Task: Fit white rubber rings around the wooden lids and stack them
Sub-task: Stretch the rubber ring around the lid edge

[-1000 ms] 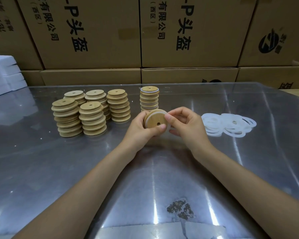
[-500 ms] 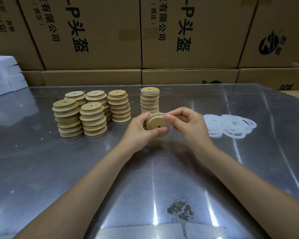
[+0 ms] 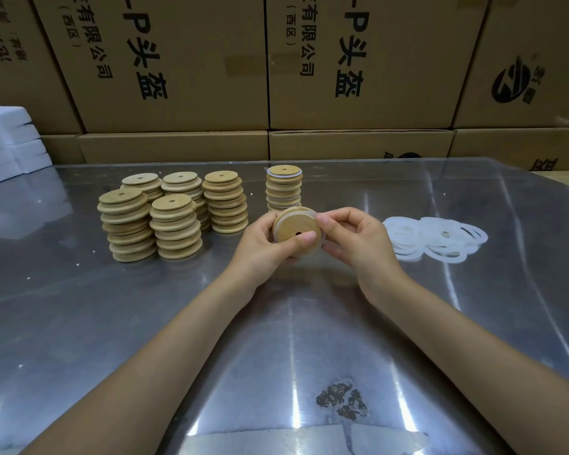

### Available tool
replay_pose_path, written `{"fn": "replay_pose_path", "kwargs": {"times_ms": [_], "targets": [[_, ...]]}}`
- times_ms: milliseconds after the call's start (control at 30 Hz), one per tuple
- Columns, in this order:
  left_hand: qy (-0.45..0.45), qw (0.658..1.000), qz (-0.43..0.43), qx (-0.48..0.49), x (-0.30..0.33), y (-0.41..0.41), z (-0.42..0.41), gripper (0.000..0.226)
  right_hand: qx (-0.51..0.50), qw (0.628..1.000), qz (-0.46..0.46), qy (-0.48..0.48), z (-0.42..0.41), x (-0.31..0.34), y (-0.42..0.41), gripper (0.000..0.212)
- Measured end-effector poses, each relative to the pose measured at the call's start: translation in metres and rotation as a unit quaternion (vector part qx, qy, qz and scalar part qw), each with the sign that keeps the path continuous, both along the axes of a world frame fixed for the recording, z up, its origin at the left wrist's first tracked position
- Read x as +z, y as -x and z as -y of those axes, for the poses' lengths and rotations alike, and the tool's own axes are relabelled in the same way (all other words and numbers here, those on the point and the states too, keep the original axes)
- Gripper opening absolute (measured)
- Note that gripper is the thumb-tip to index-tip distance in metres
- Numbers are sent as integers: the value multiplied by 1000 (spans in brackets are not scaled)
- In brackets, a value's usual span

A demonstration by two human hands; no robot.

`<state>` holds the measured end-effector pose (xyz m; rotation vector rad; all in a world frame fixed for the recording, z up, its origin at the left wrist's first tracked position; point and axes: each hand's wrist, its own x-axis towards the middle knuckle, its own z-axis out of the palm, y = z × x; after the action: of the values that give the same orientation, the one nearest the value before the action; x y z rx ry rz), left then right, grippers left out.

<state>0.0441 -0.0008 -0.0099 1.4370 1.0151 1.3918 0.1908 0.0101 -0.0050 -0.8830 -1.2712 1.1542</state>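
One wooden lid [image 3: 297, 232] is held up on its edge between both hands, just above the table [image 3: 79, 323]. The left hand [image 3: 266, 246] is curled around the lid, with the thumb pressed on its flat face near the small hole. The right hand [image 3: 355, 239] is curled at the lid's 3 o'clock side, and a white rubber ring [image 3: 312, 213] is pinched there against the rim. The ring is seen along the lid's edge from 9 o'clock over the top to 3 o'clock. It cannot be told if the ring is on all the way around.

Just behind the hands, at 12 o'clock, a finished stack [image 3: 284, 188] is stood; white rings are seen between its lids. So some of the work is judged to be done.

At 10 o'clock from the hands, five bare stacks [image 3: 171, 211] of lids are kept close together. No rings are seen on them, so much more work is judged to be left.

At 3 o'clock, a loose pile of rings [image 3: 437, 239] is laid flat on the table, well apart from the bare stacks.

Cardboard boxes [image 3: 358, 67] are piled behind the table.
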Motion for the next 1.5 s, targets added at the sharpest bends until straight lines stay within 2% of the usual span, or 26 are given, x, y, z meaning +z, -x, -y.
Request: {"fn": "replay_pose_path", "kwargs": {"times_ms": [267, 500, 733, 900, 967, 1000, 1067, 1100, 1200, 1333, 1500], "targets": [[41, 996, 81, 4, -2, 5, -5, 42, 14, 997, 80, 1, 2, -6, 0, 5], [34, 999, -19, 9, -6, 1, -5, 19, -21, 996, 87, -12, -2, -4, -2, 6], [71, 997, 23, -19, -6, 0, -9, 8, -1, 989, 138, 48, -4, -6, -4, 11], [86, 995, 29, -31, -5, -1, -8, 11, -6, 987, 153, 55, -5, -8, -5, 16], [43, 999, -22, -19, -5, 0, -7, 31, -19, 988, 142, 55, -6, -9, -5, 16], [-3, 997, -79, -11, -6, 1, -7, 47, -24, 989, 131, 59, -6, -9, -5, 16], [-70, 982, -177, -12, -10, 0, -7, 73, -32, 992, 100, 75, -8, -9, -6, 16], [-83, 977, -195, -12, -11, 0, -7, 79, -37, 992, 91, 83, -10, -9, -7, 16], [-94, 974, -204, 25, -13, 1, -10, 74, -55, 990, 108, 75, -13, -11, -7, 17], [-87, 961, -248, 82, -19, 7, -14, 69, -91, 973, 211, 13, -16, -18, -6, 15], [-75, 896, -406, 162, -22, 12, -21, 70, -80, 921, 376, -64, -16, -23, -2, 27]]}}
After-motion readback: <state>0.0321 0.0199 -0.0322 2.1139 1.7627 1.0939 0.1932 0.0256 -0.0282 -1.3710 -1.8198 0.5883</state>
